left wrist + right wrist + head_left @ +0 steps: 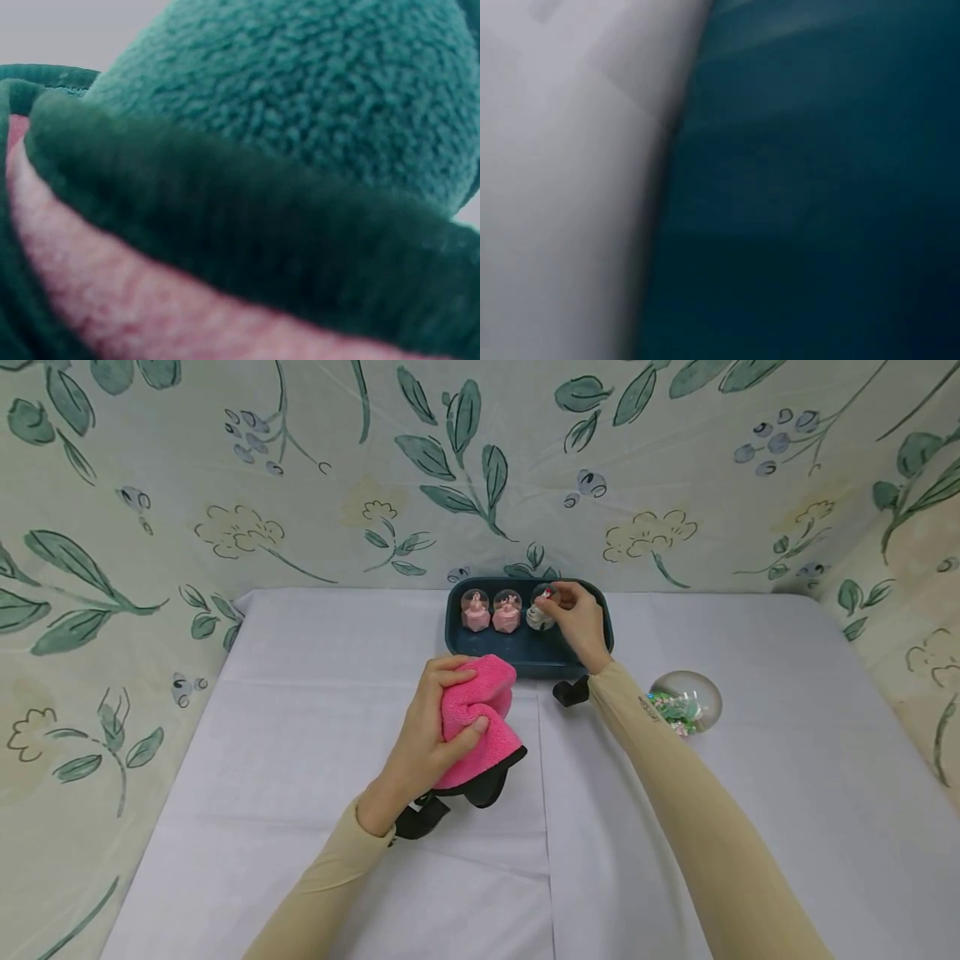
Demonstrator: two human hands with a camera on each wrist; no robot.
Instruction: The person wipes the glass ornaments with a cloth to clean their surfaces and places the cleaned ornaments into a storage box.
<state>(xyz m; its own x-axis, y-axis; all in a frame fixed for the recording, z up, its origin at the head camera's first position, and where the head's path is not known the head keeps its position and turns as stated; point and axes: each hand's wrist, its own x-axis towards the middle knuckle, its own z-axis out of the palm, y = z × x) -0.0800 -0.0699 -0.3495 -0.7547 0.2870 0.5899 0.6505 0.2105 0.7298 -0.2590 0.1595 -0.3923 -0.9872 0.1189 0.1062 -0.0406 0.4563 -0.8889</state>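
Observation:
In the head view my left hand (pixel 429 731) grips a bunched pink cloth (pixel 487 702) with black edging, held over the table. The left wrist view is filled by the cloth's dark edging (pixel 225 202), a pink strip and a green fuzzy side (pixel 315 82). My right hand (pixel 579 614) reaches into a dark blue tray (pixel 517 652) and pinches a small white snow globe (pixel 539 614) with a red bit on top. Two small pink snow globes (pixel 476 612) stand to its left in the tray. The right wrist view shows only the blurred tray side (pixel 795 165).
A larger clear globe (pixel 686 702) with green glittery contents stands right of the tray, partly behind my right sleeve. White cloth (pixel 300 710) covers the table. A leaf-patterned curtain (pixel 300 468) hangs behind and along both sides.

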